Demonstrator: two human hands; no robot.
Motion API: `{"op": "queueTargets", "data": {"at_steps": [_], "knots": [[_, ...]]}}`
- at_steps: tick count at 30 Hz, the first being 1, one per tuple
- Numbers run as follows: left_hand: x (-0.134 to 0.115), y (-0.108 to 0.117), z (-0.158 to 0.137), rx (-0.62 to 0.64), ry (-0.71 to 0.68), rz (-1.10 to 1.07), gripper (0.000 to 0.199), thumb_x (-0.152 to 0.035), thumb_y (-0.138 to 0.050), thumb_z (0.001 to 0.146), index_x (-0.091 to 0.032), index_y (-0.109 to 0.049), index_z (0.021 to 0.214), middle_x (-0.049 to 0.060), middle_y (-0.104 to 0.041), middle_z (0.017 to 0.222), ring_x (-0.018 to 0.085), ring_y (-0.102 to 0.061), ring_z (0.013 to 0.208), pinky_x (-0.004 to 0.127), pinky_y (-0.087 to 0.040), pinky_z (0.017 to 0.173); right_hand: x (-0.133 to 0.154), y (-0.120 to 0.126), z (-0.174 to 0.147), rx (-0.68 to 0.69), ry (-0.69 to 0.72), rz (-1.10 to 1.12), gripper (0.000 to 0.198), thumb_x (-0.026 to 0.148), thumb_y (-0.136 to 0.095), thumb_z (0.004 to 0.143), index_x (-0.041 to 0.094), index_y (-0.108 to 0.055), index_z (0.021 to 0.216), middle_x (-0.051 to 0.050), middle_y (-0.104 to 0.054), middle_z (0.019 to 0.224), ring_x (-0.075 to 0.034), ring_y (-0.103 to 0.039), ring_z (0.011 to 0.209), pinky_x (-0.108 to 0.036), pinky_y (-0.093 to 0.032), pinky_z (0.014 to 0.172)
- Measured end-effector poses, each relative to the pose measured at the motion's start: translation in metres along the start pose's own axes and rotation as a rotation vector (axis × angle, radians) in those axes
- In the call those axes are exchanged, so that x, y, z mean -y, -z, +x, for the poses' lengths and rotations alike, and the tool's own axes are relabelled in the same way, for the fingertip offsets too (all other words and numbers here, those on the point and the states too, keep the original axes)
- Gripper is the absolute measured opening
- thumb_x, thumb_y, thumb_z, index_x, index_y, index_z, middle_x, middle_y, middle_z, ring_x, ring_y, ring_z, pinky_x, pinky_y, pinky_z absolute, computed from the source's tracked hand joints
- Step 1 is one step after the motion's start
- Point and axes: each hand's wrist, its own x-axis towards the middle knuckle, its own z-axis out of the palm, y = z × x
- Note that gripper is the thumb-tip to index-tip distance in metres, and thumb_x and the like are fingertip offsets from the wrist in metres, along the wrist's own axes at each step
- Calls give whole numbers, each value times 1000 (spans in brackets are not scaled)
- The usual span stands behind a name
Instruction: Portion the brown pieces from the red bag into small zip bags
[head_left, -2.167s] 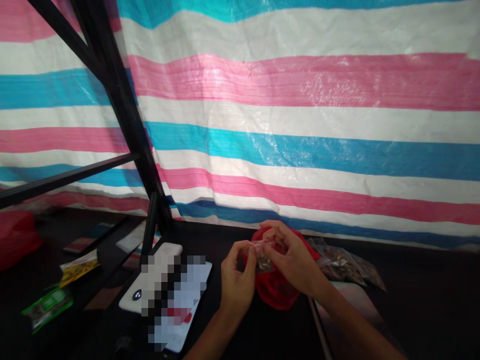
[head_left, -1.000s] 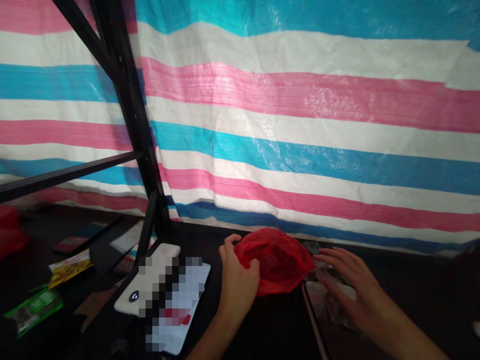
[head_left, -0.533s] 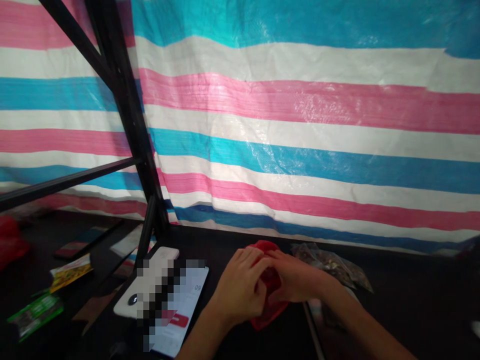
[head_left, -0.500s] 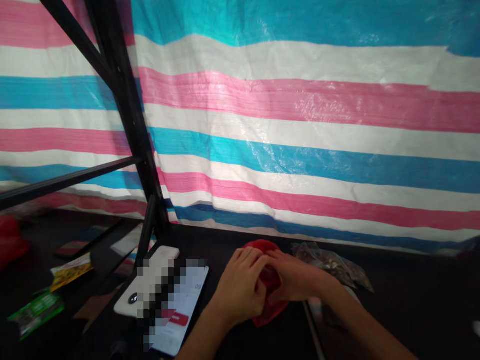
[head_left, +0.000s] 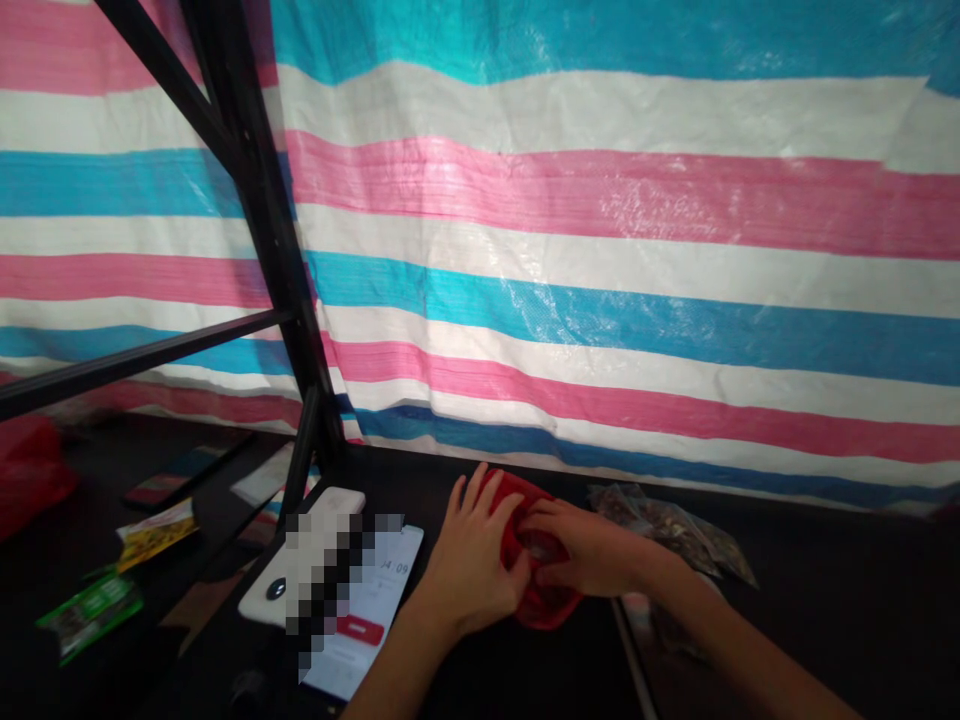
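Observation:
A red plastic bag [head_left: 551, 610] lies on the black table with its mouth toward me. Along its left side is my left hand [head_left: 476, 565], fingers stretched over the far rim and thumb bent against the near edge, holding the bag. From the right, my right hand [head_left: 592, 550] reaches in with curled fingers, thumb and fingertips at the bag's mouth. Something dim and see-through shows inside between the hands; I cannot make out what it is. Just beyond the right hand lie clear bags of brownish dried pieces [head_left: 682, 530].
Left of my hands lie a white phone-like object [head_left: 341, 503] and a phone with its screen lit [head_left: 382, 590]. Beyond a black metal post [head_left: 300, 350] are a green packet [head_left: 94, 610], a yellow packet [head_left: 157, 535] and a red bag [head_left: 30, 470]. A striped plastic sheet [head_left: 600, 290] hangs behind.
My left fingers have spread and lifted along the bag's far rim. The right fingers have curled further into its mouth, and the bag's opening shows more. The view has shifted slightly.

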Motion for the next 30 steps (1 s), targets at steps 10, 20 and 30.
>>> {"op": "queueTargets", "data": {"at_steps": [10,20,30], "knots": [[14,-7,-7,282,34,31,94,-28,-63,62,-7,-43,152,21,-23,167,34,-5,158,53,-9,127,3,3,0,135,-208,-121,111,29,-92,49,25,-47,151,-15,-43,159,-47,-35,145,-62,-22,120],[23,1,-7,245,64,104,87,-36,-63,67,-6,-50,147,17,-11,170,34,-1,158,52,-3,128,-22,7,-10,211,-236,-112,127,26,-95,38,22,-44,154,-19,-37,162,-43,-32,148,-57,-21,123],[2,-11,0,-163,43,73,37,-34,-57,91,-15,-68,120,19,-37,162,35,-30,152,58,-20,124,-20,39,-39,-419,-135,290,45,48,-59,93,23,-64,130,-11,-69,129,-27,-66,116,-48,-52,103]]}}
